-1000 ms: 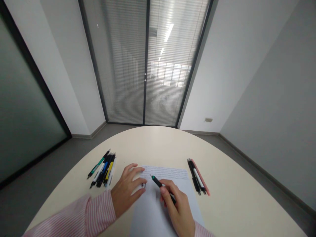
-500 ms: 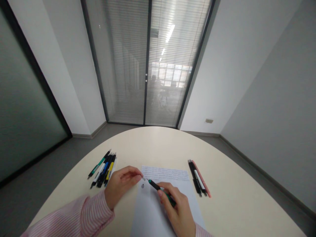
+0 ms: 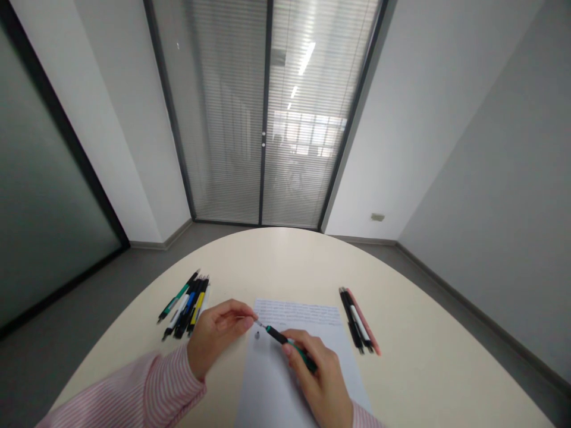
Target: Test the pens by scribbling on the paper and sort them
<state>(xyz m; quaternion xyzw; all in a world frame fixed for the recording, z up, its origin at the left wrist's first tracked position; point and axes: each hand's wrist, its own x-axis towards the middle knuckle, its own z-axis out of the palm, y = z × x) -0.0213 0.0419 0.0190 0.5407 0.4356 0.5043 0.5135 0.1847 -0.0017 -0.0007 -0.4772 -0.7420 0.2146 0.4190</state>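
My right hand [image 3: 319,371] grips a green-and-black pen barrel [image 3: 277,335], its front end pointing up and to the left. Between thumb and fingertips, my left hand [image 3: 223,333] pinches a thin, pale pen refill [image 3: 260,324]. One end of the refill meets the front opening of the barrel; how deep it goes inside is too small to tell. A small dark pen tip piece [image 3: 257,334] lies on the sheet of paper [image 3: 267,386] just below the refill. Both hands are over or beside this sheet, which has lines of writing along its top.
Left of my left hand lies a group of several pens [image 3: 185,306] in green, white, blue, black and yellow. Black, white and pink pens [image 3: 359,321] lie right of the paper. The round cream table [image 3: 285,261] curves away toward a glass door with blinds [image 3: 232,148].
The barrel and refill have come closer together; the gap between them has closed as the barrel's front end shifted slightly left. Otherwise the hands and pens stay put.
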